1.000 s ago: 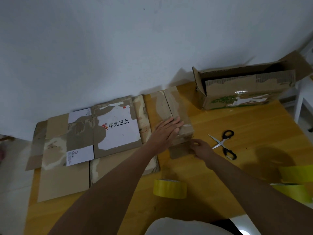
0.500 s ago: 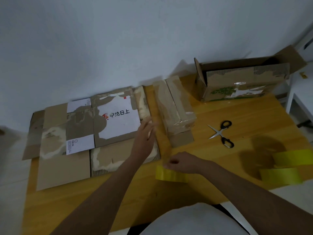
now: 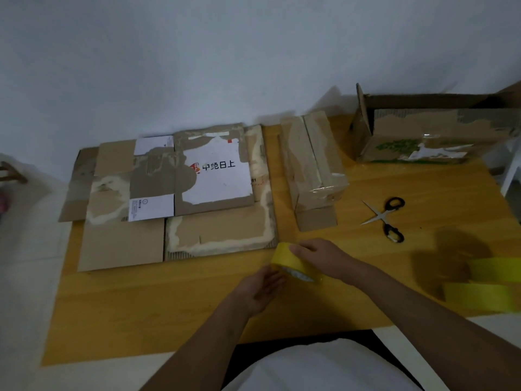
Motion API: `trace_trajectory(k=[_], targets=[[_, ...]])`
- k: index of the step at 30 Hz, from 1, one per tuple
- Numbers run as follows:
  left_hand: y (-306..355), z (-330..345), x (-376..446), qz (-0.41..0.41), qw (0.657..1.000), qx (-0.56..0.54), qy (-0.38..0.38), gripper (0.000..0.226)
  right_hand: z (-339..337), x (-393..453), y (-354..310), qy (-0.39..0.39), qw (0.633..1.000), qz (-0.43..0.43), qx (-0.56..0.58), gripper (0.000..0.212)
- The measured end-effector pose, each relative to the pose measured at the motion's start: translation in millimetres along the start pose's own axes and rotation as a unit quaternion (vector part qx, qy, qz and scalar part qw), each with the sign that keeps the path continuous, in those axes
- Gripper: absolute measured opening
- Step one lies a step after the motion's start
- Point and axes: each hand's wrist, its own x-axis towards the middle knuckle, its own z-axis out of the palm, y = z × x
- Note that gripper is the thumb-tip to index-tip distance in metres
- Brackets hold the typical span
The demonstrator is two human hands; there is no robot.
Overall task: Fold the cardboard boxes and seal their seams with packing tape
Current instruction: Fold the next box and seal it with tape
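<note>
flattened box [image 3: 214,176] printed "中免日上", hands [image 3: 315,253] holding tape roll [image 3: 293,265]

Yellow wooden table [image 3: 169,311] set against a plain pale wall [image 3: 197,52]. A pair of black-handled scissors [image 3: 386,217], blades parted, lies on the right part of the table. At the far left edge, beyond the table, a small brown wooden object [image 3: 11,172], blurred. White furniture [image 3: 511,176] stands off the table's right side
</note>
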Motion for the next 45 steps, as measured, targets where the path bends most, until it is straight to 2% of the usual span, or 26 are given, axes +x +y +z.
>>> trace_trajectory(k=[2,5,8,9,12,16,17,19,21,23,25,29,33,40,45], targets=[[2,11,-3,0.015,1.000,-0.009,0.006,0.024,-14,-5,-9,-0.005,1.000,-0.002,0.030,0.060],[6,33,-12,0.036,0.999,-0.013,-0.012,0.016,-37,-15,-19,-0.017,0.998,-0.007,0.054,0.052],[6,53,-18,0.096,0.994,0.047,-0.032,0.012,-54,-25,-17,-0.007,0.999,-0.024,0.037,0.060],[7,59,-22,0.119,0.990,0.070,-0.039,0.012,-60,-30,-16,-0.004,0.999,-0.027,0.030,0.056],[8,77,-30,0.189,0.973,0.127,-0.030,0.012,-81,-46,-15,-0.016,0.999,-0.032,0.021,0.045],[15,104,-38,0.323,0.930,0.173,0.019,0.028,-116,-63,-22,-0.011,0.998,-0.066,-0.003,0.057],[21,108,-43,0.358,0.920,0.157,0.034,0.027,-125,-65,-24,-0.011,0.997,-0.072,-0.026,0.059],[41,112,-54,0.424,0.898,0.091,0.070,0.026,-146,-63,-25,-0.002,0.988,-0.084,-0.129,0.051],[60,117,-66,0.483,0.872,0.031,0.066,0.030,-165,-57,-25,0.050,0.957,-0.059,-0.281,0.048],[66,130,-74,0.513,0.858,-0.005,0.042,0.030,-181,-46,-22,0.113,0.922,-0.021,-0.369,0.059],[62,144,-72,0.500,0.863,-0.059,0.041,0.029,-195,-37,-21,0.149,0.909,-0.010,-0.389,0.067],[53,149,-57,0.437,0.880,-0.188,0.017,0.036,-211,-19,-17,0.156,0.890,-0.034,-0.427,0.067],[44,151,-52,0.418,0.881,-0.221,0.022,0.035,-218,3,-13,0.136,0.880,-0.036,-0.454,0.069],[42,155,-48,0.417,0.873,-0.250,0.028,0.036,-217,27,-14,0.121,0.865,-0.056,-0.484,0.051],[39,156,-43,0.393,0.879,-0.266,0.049,0.036,-216,39,-12,0.117,0.863,-0.059,-0.488,0.050]])
